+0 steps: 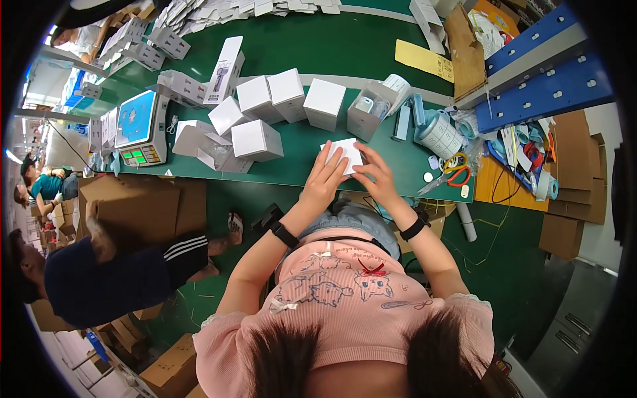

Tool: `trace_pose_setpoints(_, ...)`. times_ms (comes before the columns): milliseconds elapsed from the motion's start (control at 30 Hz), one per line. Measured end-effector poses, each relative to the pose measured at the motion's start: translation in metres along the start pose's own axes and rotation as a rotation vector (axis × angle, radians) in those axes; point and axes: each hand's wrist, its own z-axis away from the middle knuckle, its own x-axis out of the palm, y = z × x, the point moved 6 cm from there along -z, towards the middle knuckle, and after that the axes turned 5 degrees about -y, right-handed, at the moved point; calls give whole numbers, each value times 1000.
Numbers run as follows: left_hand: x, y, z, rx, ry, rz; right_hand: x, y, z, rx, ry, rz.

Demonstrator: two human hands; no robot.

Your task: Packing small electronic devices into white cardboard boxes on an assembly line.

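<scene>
Operator: Where is the box in hand?
Instructor: The white box (352,155) is at the near edge of the bench (358,50), about midway along it. Whether it rests on the surface or is raised slightly cannot be told.

Operator: What is the state of the fingers?
Instructor: The left hand (320,184) lays its fingers, extended and slightly spread, across the left part of the top; its thumb is not clearly visible. The right hand (381,184) has thumb and forefinger apart, both at the right side. The box sits between the hands.

Operator: How is this hold best worked?
Instructor: Apply light, equal pressure from both sides; card walls probably dent easily. Align the panels before pressing, and press near the edges rather than mid-face. Check by sight for any raised flap, since the fingers hide part of the top.

Operator: What requires clearance?
Instructor: Avoid knocking the plain boxes (257,140) to the left and the open box (364,124) just beyond the right hand. Keep the right forearm clear of the scissors (449,175), which lie near the bench's right near corner.
</scene>
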Motion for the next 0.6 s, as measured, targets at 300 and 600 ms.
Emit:
trace_pose_setpoints(300,11,-9,18,123,12,-15,-4,-8,-1,-59,-140,11)
trace_pose_setpoints(600,9,-11,9,146,83,-73,10,-16,11,-104,-107,200)
